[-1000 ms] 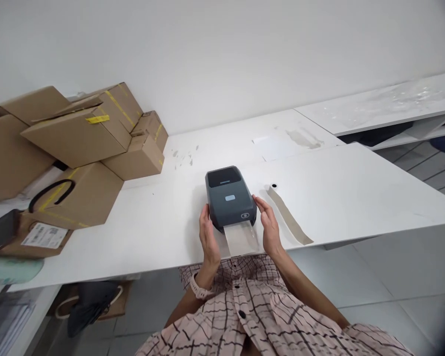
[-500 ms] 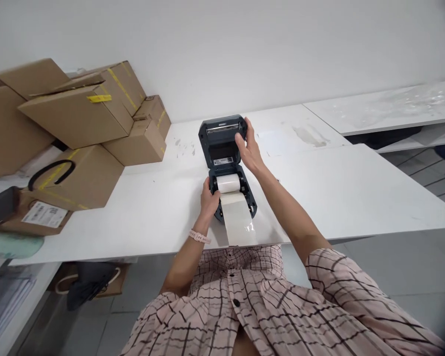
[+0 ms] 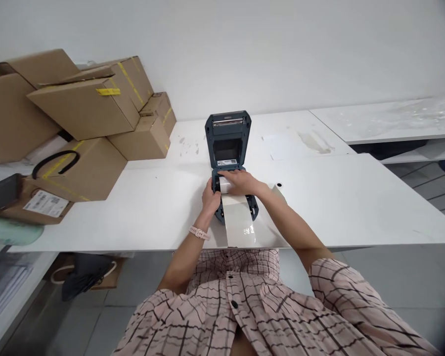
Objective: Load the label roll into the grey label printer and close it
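Note:
A dark grey label printer (image 3: 228, 134) stands on the table with its lid tipped up and back. Inside its base lies a white label roll (image 3: 224, 186), partly covered by my right hand (image 3: 242, 182), whose fingers are wrapped over the top and right of it. A pale label strip (image 3: 239, 222) runs from the roll toward me, down to the table's front edge. My left hand (image 3: 210, 200) grips the left side of the printer base, thumb near the roll. Behind my right forearm, a small roll with a dark core (image 3: 279, 186) is partly hidden.
Cardboard boxes (image 3: 85, 109) are piled on the left of the white table (image 3: 163, 207). A black phone-like object (image 3: 5, 197) and a green rolled item (image 3: 13, 231) lie at the left front. A wall rises behind; a lower shelf unit (image 3: 400, 118) stands at right.
My right hand has let go of the raised lid and come down onto the label roll. The lid stays up. My left hand keeps its place on the printer's side.

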Tool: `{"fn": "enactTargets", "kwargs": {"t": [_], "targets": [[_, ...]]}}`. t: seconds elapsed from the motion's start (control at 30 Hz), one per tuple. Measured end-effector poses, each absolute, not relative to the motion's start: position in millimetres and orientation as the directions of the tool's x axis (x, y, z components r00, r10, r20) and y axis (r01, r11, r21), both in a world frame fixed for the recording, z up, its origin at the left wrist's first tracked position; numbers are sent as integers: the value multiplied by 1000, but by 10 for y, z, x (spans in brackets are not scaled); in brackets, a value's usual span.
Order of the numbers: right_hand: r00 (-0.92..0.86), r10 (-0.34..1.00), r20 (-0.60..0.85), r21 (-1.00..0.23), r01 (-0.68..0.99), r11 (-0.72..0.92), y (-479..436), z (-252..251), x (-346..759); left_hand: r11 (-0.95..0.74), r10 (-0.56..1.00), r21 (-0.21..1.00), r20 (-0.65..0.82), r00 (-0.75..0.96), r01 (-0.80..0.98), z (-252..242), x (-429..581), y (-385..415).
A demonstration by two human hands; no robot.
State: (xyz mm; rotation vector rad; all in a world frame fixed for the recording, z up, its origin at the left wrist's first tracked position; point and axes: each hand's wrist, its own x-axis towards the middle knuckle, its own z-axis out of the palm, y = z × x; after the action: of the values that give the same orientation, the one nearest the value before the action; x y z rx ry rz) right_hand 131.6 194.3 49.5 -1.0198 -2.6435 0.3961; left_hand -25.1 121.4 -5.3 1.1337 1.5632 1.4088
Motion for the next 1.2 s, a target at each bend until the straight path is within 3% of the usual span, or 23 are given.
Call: {"fn": "enactTargets", "kwargs": {"t": [0.1, 0.2, 0.3, 0.4, 0.47, 0.53, 0.7, 0.97, 1.1, 1.2], "targets": [[-735, 669, -109, -192, 676, 711, 1982, 542, 1168, 70, 938, 976, 5, -347, 204, -46, -259, 1210], [-741, 632, -227, -218, 671, 708, 1997, 732, 1163, 84, 944, 967, 0, -330, 241, -38, -256, 1198], [-816, 555, -159, -408, 567, 716, 1939, 976, 1412, 70, 946, 968, 13, -323, 241, -30, -250, 1185], [-889, 450, 81, -580, 325, 747, 1878, 1192, 1857, 65, 944, 971, 16, -331, 232, -24, -250, 1172], [-862, 466, 201, -629, 251, 736, 1895, 1274, 2171, 78, 943, 972, 1, -333, 224, -24, -254, 1164], [-788, 564, 248, -664, 286, 691, 1983, 1270, 2433, 110, 943, 971, -33, -332, 215, -29, -259, 1159], [-556, 805, 206, -778, 406, 480, 2382, 851, 2699, 148, 937, 971, -78, -339, 186, -32, -253, 1163], [-426, 902, 61, -884, 397, 247, 2647, 87, 2586, 154, 938, 969, -82, -337, 195, 10, -246, 1153], [-361, 932, -22, -968, 240, 70, 2603, -15, 2950, 148, 940, 971, -80, -331, 187, -24, -255, 1160], [-371, 928, -26, -990, 136, 26, 2438, -97, 3316, 115, 947, 979, -56, -316, 171, -55, -261, 1169]]}}
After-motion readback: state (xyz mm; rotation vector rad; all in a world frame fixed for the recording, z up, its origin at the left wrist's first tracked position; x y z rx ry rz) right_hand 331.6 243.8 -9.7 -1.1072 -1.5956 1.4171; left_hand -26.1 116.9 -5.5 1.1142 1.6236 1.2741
